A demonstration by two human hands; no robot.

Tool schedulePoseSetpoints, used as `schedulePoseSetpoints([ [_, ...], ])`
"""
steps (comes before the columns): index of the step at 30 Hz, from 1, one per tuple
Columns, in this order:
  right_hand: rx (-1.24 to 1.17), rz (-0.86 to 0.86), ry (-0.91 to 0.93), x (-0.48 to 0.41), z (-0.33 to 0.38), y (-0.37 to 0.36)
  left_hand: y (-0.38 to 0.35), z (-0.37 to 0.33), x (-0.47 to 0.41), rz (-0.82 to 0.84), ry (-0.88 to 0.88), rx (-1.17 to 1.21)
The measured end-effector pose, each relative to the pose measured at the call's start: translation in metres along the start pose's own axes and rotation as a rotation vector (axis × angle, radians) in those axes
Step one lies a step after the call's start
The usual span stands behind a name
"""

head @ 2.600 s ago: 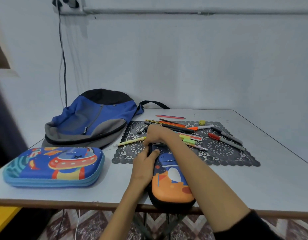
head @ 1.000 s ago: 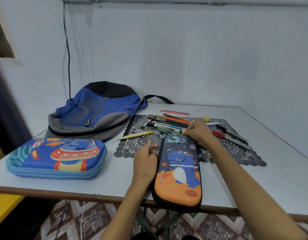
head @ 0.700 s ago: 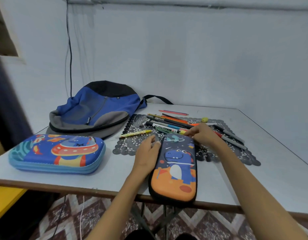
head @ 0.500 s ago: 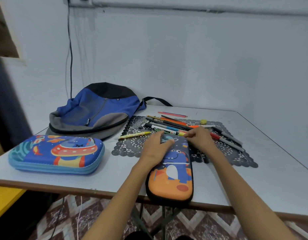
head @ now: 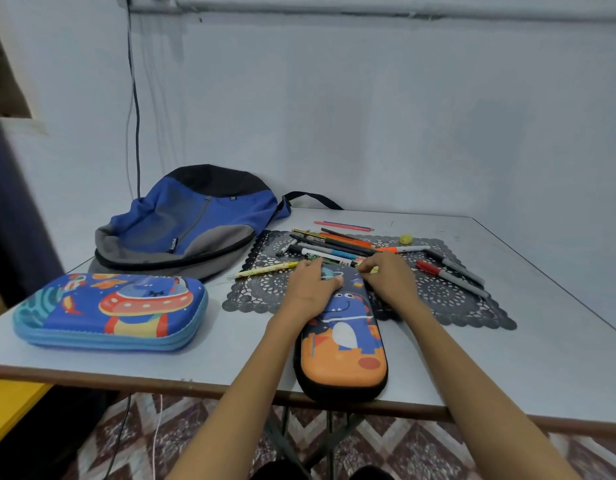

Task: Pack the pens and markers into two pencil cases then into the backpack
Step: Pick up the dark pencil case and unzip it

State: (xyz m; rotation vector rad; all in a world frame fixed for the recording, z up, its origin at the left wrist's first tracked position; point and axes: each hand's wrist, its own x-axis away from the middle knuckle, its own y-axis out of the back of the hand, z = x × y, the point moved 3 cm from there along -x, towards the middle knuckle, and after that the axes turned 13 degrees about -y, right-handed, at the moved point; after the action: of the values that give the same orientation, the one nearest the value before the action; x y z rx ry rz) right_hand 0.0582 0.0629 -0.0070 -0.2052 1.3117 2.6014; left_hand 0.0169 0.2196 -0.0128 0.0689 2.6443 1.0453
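Both hands meet at the far end of the dinosaur pencil case (head: 344, 341), which lies closed with its long axis running straight away from the person, near end overhanging the table (head: 507, 358) edge. The left hand (head: 308, 287) lies palm-down on the far left of the lid, fingers relaxed, thumb stretched across the top; it pins the case rather than grasping it. The right hand (head: 389, 280) sits at the far right corner, fingertips bunched against the rim; whether they have the zip pull I cannot tell, since the hand hides it. If opening comes next, the pull would likely travel along the right side towards the person. The pens and markers (head: 331, 245) lie crosswise just beyond both sets of fingertips, on the lace mat (head: 438, 299). The backpack (head: 192, 223) is well off beyond the left hand
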Motion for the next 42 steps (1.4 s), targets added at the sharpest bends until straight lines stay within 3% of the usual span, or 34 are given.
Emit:
schedulePoseSetpoints([
  [10, -0.193, 0.191, -0.072, 0.041, -0.025, 0.025, 0.0, 0.002, -0.002, -0.026, 0.009, 0.023],
  [16, -0.398, 0.138, -0.117, 0.098, -0.035, 0.028, -0.001, 0.001, 0.0, -0.031, 0.018, 0.052],
  [29, -0.545, 0.302, -0.07, 0.186, -0.032, 0.052, 0.001, -0.001, 0.001, -0.052, 0.017, 0.056],
  [38, -0.623, 0.286, 0.006, 0.219, -0.005, 0.031, 0.001, -0.003, 0.002, -0.079, 0.002, 0.053],
  [42, -0.52, 0.089, 0.079, 0.232, 0.01, 0.006, 0.001, -0.003, 0.003, -0.095, -0.001, 0.083],
])
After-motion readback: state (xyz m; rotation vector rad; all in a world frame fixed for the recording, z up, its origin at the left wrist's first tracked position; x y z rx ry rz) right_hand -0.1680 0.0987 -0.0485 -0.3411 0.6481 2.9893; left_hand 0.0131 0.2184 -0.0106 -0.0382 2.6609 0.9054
